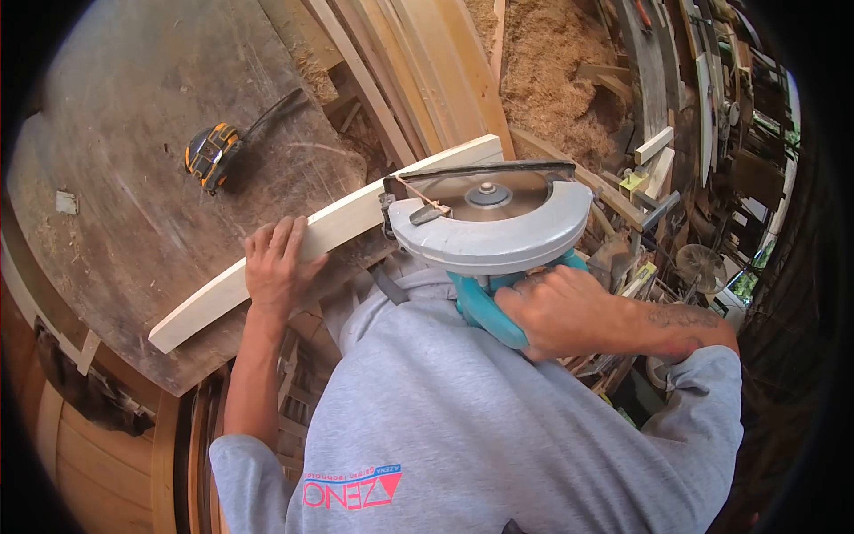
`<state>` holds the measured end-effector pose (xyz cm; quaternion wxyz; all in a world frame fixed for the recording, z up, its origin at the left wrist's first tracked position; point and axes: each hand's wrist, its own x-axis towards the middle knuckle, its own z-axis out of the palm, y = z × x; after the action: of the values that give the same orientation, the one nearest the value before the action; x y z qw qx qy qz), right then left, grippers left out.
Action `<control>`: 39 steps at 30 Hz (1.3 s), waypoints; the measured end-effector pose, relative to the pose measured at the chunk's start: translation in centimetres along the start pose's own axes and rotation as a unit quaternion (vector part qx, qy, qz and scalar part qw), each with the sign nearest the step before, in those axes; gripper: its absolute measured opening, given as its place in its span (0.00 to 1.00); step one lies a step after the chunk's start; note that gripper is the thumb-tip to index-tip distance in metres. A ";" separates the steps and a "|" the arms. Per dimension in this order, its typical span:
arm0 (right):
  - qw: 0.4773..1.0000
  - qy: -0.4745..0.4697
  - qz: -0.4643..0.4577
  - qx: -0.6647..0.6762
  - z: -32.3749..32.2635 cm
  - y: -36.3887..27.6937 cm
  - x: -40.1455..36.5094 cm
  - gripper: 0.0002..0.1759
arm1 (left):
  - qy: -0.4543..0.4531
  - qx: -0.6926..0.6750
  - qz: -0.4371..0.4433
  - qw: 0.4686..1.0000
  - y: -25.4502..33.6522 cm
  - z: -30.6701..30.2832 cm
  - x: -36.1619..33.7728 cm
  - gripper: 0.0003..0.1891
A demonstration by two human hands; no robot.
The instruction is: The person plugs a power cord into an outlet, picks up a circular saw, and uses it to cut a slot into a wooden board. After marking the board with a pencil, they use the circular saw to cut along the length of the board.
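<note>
Right hand [559,311] grips a teal-handled, silver-guarded circular saw [494,245]; left hand [277,262] clasps a long, pale wooden board [347,214] lying across the brown wooden bench [116,133].

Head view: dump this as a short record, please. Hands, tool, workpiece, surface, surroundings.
left hand: on the board, fingers across it
right hand: gripping the saw's teal handle
tool: circular saw, silver guard, at the board's far end
blade contact: cannot tell
workpiece: pale wooden board, aslant, far end beyond the table
surface: worn brown table
on table: black-and-orange tape measure
surroundings: planks and wood shavings past the table
</note>
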<state>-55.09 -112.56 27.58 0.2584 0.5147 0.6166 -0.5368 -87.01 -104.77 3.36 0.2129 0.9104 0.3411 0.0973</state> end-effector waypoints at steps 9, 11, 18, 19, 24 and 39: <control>0.998 0.049 -0.033 -0.014 1.4 0.4 -0.4 0.14 | 0.011 0.015 0.000 1.000 -0.1 0.2 -0.2 0.40; 0.998 0.048 -0.028 -0.021 1.3 0.3 -0.3 0.14 | 0.017 0.008 0.002 1.000 -0.1 0.2 -0.1 0.40; 0.999 0.047 -0.023 -0.005 2.2 0.3 -0.3 0.14 | -0.006 0.004 -0.003 1.000 -0.2 0.4 -0.4 0.43; 0.999 0.039 -0.031 -0.007 2.3 0.7 -0.2 0.13 | 0.010 0.014 0.006 1.000 0.0 0.2 -0.1 0.41; 0.997 0.030 -0.063 -0.026 1.0 1.4 -0.2 0.13 | -0.012 0.013 0.001 1.000 0.3 0.1 -0.7 0.41; 0.999 0.016 -0.051 -0.009 0.9 1.3 -0.1 0.11 | 0.014 0.014 -0.006 1.000 0.3 0.1 -0.1 0.41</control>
<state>-54.05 -113.53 26.86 0.2257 0.4887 0.6510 -0.5352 -86.89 -105.10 3.35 0.1956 0.9098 0.3510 0.1041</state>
